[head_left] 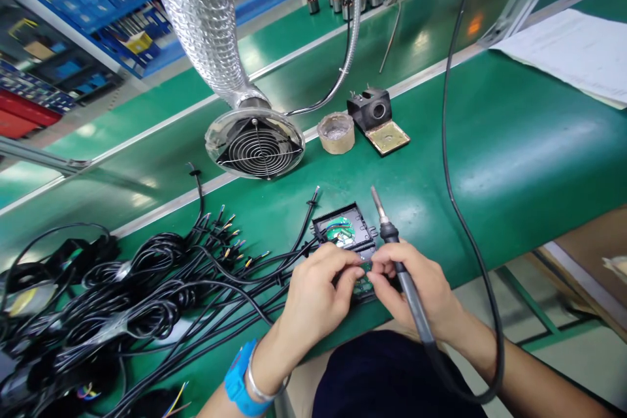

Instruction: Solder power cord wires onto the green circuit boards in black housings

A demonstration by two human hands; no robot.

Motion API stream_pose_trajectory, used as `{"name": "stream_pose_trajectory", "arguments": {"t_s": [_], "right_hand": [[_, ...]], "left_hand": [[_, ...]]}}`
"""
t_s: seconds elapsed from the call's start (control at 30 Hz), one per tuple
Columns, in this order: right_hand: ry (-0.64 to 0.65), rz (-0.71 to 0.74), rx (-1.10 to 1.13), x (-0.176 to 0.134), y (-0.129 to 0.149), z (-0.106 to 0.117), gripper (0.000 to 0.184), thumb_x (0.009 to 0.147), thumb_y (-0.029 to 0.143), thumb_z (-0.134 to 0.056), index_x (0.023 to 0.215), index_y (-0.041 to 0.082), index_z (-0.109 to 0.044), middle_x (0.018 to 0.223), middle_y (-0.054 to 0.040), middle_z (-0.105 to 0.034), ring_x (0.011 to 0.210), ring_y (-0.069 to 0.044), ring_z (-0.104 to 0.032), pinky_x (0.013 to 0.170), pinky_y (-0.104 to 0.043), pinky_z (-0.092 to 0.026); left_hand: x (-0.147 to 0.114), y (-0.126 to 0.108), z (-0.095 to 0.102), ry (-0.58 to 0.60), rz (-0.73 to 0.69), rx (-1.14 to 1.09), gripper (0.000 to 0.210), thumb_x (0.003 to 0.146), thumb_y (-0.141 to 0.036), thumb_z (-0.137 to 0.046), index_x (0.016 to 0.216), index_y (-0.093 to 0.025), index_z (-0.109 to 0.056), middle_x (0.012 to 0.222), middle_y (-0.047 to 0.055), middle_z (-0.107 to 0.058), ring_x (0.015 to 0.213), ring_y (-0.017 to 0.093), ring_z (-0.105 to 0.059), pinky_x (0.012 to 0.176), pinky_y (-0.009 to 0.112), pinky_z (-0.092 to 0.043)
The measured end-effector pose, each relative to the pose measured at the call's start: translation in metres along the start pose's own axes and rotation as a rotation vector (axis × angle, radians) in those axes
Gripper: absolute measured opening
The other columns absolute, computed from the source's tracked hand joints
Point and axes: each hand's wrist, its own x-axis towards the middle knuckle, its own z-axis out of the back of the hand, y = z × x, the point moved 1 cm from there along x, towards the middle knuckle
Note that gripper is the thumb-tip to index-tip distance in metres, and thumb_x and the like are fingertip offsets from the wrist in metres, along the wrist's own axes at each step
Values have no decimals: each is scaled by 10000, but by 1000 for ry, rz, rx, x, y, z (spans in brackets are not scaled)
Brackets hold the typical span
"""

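My right hand (421,281) is closed around a soldering iron (410,294), its metal tip pointing up and away from me. The thumb and forefinger of that hand also meet over a small black case. My left hand (318,290) is closed in a pinch over the same case, opposite the right; whatever its fingertips hold is too small to name. An open black plastic case (362,225) with a green circuit board (341,230) and wires inside lies just beyond my hands. Another green board shows partly beneath my fingertips.
Bundled black cables (161,255) with bare coloured ends cover the left of the green bench. A fume extractor (259,147) hangs over the back. Behind the case stand a round tub (336,132) and an iron stand (372,111). The iron's cord loops right; papers (568,52) lie far right.
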Motion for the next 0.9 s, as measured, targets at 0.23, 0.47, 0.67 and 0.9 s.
{"name": "stream_pose_trajectory", "arguments": {"t_s": [0.23, 0.47, 0.67, 0.9], "right_hand": [[-80, 11, -109, -14, -6, 27, 335, 867, 93, -517, 1168, 239, -545, 899, -34, -686, 790, -165, -635, 727, -313, -540], [36, 40, -76, -23, 18, 79, 348, 834, 173, -507, 1158, 213, -629, 734, -63, -623, 596, -170, -590, 443, -287, -442], [47, 33, 65, -25, 14, 62, 353, 748, 110, -527, 1068, 211, -633, 725, -45, -597, 572, -159, -540, 480, -304, -434], [116, 87, 82, -21, 0, 49, 383, 720, 60, -514, 1056, 182, -650, 754, -43, -551, 607, -140, -519, 525, -298, -454]], "left_hand": [[2, 8, -9, -21, -109, 346, 144, 876, -195, -539, 891, -207, -682, 818, 34, -613, 793, 167, -528, 736, 292, -440], [0, 8, -11, -7, -81, 335, 153, 897, -212, -514, 912, -219, -666, 849, 30, -608, 829, 180, -503, 730, 300, -420], [1, 5, -13, 4, -46, 323, 154, 893, -181, -504, 894, -212, -655, 832, 25, -589, 828, 181, -492, 725, 305, -408], [0, 3, -14, -8, -41, 335, 173, 901, -183, -481, 889, -211, -652, 816, 26, -575, 812, 180, -481, 706, 303, -402]]}}
